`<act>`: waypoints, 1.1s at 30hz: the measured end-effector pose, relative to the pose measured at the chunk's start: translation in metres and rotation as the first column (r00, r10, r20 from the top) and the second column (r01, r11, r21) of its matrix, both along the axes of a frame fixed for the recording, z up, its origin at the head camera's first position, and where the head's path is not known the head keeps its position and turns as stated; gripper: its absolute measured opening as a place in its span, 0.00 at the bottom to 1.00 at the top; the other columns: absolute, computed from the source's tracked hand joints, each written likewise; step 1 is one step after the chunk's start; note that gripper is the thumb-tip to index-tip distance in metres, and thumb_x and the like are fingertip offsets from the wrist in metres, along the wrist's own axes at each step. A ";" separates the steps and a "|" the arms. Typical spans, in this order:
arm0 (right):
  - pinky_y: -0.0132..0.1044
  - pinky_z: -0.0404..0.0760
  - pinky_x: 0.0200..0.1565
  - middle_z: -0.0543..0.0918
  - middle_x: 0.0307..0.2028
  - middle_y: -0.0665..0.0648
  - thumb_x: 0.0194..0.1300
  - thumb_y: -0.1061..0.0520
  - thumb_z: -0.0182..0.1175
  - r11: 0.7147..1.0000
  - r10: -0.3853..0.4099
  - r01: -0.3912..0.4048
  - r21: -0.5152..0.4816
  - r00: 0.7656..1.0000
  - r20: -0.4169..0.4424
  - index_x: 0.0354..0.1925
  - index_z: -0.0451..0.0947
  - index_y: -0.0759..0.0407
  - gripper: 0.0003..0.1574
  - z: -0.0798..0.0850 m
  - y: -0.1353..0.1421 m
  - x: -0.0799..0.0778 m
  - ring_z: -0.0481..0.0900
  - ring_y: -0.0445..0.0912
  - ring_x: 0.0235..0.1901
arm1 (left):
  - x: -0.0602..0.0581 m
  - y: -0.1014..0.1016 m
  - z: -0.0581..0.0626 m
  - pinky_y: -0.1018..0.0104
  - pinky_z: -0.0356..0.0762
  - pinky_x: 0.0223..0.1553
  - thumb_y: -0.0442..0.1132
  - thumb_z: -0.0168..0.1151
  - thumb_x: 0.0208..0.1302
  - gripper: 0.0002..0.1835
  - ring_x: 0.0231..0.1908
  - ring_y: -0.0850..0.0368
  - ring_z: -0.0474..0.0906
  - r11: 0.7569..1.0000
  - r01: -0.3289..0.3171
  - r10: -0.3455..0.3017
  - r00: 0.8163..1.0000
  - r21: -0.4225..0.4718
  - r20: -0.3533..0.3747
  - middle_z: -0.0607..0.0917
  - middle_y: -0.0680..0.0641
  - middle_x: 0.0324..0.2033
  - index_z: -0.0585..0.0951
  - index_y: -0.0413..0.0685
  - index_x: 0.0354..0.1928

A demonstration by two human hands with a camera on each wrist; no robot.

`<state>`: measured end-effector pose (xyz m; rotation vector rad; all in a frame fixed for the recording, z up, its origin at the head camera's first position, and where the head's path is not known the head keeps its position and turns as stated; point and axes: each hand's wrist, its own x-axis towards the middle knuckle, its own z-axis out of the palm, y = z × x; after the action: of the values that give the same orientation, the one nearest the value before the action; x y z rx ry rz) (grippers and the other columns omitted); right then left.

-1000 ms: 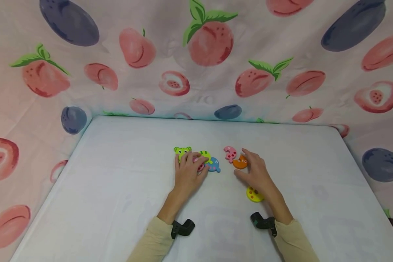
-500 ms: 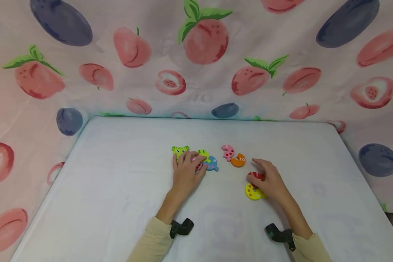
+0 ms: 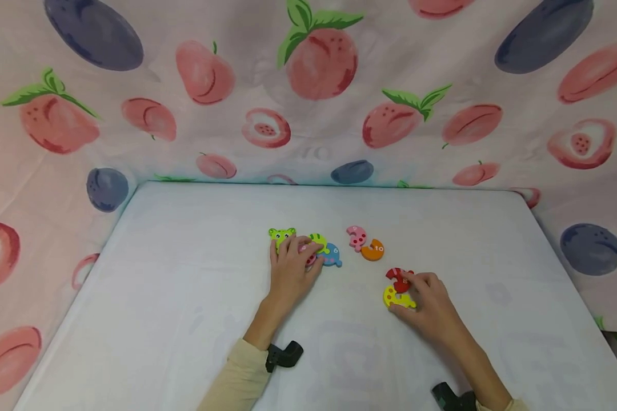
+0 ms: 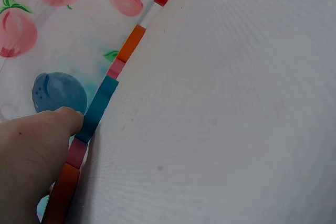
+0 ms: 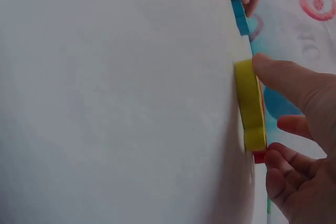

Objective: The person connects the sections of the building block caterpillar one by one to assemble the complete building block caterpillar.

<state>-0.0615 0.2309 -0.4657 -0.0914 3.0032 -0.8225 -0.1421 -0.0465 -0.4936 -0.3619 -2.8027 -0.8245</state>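
My left hand [image 3: 290,277] rests over a joined row of flat, brightly painted puzzle pieces. A light green piece with a face [image 3: 281,233] shows past its fingertips, and a green striped piece [image 3: 317,240] and a blue piece [image 3: 332,258] show on the thumb side. A pink piece [image 3: 307,258] is partly covered by the fingers. In the left wrist view, the thumb touches the blue edge. My right hand [image 3: 434,311] has its thumb at the near edge of a yellow spotted piece [image 5: 249,100]; its fingers bend over the red striped piece [image 3: 397,278] right behind it.
Between the hands lie a pink spotted piece [image 3: 357,235] and an orange curved piece [image 3: 373,251], close together. The white table [image 3: 185,319] backs onto a fruit-print cloth [image 3: 319,154]. A black camera [image 3: 285,355] sits on the left wrist.
The right hand has drawn back from the orange piece, toward the near right, to the yellow piece. The red piece, hidden earlier, now shows against it. The left hand has stayed in place.
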 end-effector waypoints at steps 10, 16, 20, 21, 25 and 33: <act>0.37 0.79 0.41 0.73 0.44 0.58 0.48 0.53 0.76 0.994 0.082 -0.077 0.073 0.995 -0.060 0.51 0.83 0.52 0.28 -0.001 -0.014 0.001 0.70 0.48 0.43 | -0.001 -0.002 0.000 0.33 0.41 0.72 0.51 0.59 0.66 0.15 0.70 0.43 0.60 1.000 0.003 -0.004 1.000 0.006 0.009 0.76 0.49 0.57 0.82 0.63 0.53; 0.35 0.81 0.41 0.74 0.44 0.52 0.48 0.54 0.75 0.979 0.167 -0.163 0.126 0.986 -0.024 0.51 0.84 0.47 0.29 0.002 -0.026 0.005 0.70 0.45 0.46 | -0.002 -0.001 -0.001 0.34 0.41 0.72 0.51 0.60 0.66 0.15 0.70 0.43 0.60 1.000 0.002 -0.002 1.000 0.001 0.007 0.76 0.50 0.57 0.82 0.64 0.53; 0.39 0.85 0.44 0.76 0.51 0.53 0.50 0.58 0.72 0.963 0.242 -0.238 0.127 0.970 -0.024 0.52 0.83 0.43 0.28 0.004 -0.035 0.011 0.72 0.47 0.53 | -0.001 0.000 0.000 0.33 0.41 0.71 0.51 0.60 0.66 0.15 0.70 0.43 0.59 1.000 0.004 -0.004 1.000 0.011 0.003 0.76 0.49 0.57 0.82 0.64 0.53; 0.41 0.85 0.46 0.76 0.54 0.53 0.51 0.59 0.71 0.960 0.258 -0.253 0.119 0.966 -0.029 0.52 0.83 0.42 0.28 0.004 -0.038 0.011 0.72 0.48 0.55 | -0.001 0.000 0.000 0.33 0.41 0.71 0.51 0.61 0.65 0.15 0.70 0.43 0.59 1.000 0.005 -0.005 1.000 0.012 -0.001 0.76 0.49 0.57 0.82 0.64 0.53; 0.45 0.83 0.51 0.76 0.60 0.56 0.54 0.61 0.69 0.952 0.295 -0.292 0.094 0.955 -0.025 0.52 0.83 0.42 0.27 0.004 -0.045 0.012 0.72 0.52 0.59 | 0.000 0.000 -0.001 0.31 0.43 0.70 0.50 0.61 0.66 0.16 0.69 0.42 0.60 1.000 0.013 -0.013 1.000 -0.004 -0.023 0.77 0.48 0.56 0.82 0.65 0.55; 0.49 0.81 0.55 0.74 0.63 0.57 0.55 0.57 0.70 0.958 0.268 -0.271 0.099 0.963 0.043 0.53 0.83 0.40 0.26 0.009 -0.054 0.009 0.71 0.54 0.62 | 0.002 -0.001 0.001 0.31 0.44 0.70 0.51 0.59 0.67 0.17 0.69 0.41 0.60 0.999 0.021 -0.022 0.999 -0.050 -0.025 0.76 0.46 0.57 0.82 0.67 0.56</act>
<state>-0.0524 0.1766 -0.4564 -0.4697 2.9071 -0.6331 -0.1406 -0.0478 -0.4925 -0.4080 -2.8041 -0.7508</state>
